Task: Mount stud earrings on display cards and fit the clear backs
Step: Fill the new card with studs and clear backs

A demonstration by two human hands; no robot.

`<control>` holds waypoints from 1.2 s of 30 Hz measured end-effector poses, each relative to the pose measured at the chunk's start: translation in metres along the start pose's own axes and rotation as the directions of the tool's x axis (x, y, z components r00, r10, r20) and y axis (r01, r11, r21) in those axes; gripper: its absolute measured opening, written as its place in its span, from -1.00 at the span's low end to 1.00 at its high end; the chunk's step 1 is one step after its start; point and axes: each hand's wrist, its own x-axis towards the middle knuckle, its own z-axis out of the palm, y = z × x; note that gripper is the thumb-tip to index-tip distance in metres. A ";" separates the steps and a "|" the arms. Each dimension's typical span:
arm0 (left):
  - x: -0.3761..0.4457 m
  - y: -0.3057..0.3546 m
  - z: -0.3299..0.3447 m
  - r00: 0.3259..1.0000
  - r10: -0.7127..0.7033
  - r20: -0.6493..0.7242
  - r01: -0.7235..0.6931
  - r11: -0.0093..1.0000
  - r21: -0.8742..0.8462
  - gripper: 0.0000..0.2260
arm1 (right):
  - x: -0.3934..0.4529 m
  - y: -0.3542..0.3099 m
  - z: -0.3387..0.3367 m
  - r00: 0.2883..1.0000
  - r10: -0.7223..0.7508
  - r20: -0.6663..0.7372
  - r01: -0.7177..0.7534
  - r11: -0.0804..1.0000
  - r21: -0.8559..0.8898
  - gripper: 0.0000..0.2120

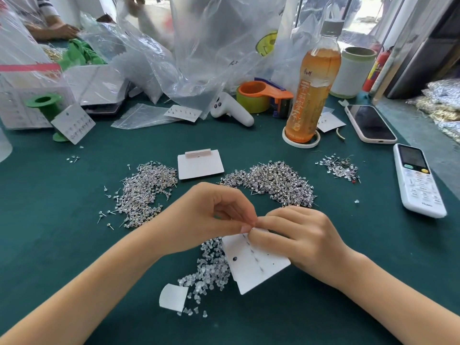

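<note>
White rectangular display card [257,267] gripped by right hand [306,242]; left hand [211,217] fingers [245,226] pinch something tiny at its top edge.

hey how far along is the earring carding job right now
Done: a filled card leans on the green spool. In hand: the right hand holds a white card with one row of studs through it, while the left hand pinches at its top edge. Left: two big stud piles, the clear backs and a blank card.

Bright daylight from the rear windows; wide-angle edges bend, shadows soft.
</note>
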 end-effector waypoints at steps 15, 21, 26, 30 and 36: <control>-0.002 0.001 0.001 1.000 -0.017 0.001 0.017 0.999 0.041 -0.90 | -0.003 0.000 0.000 1.000 0.013 0.021 -0.014 0.997 0.071 -0.89; -0.001 0.003 0.002 0.999 -0.039 0.010 0.039 0.998 0.053 -0.88 | -0.003 0.000 0.002 0.999 0.027 0.029 -0.028 0.999 0.045 -0.71; 0.001 0.004 0.002 0.999 -0.054 0.003 0.053 0.995 0.083 -0.88 | -0.002 -0.001 0.003 0.999 0.030 0.031 -0.031 0.999 0.035 -0.70; 0.001 0.006 0.004 0.999 -0.042 -0.004 0.042 0.988 0.145 -0.87 | -0.003 -0.002 0.004 0.999 0.020 0.035 -0.020 1.000 0.004 -0.74; 0.002 0.008 0.006 0.999 -0.032 0.013 0.029 0.984 0.176 -0.88 | -0.004 -0.002 0.005 0.999 0.025 0.046 -0.024 0.999 -0.033 -0.73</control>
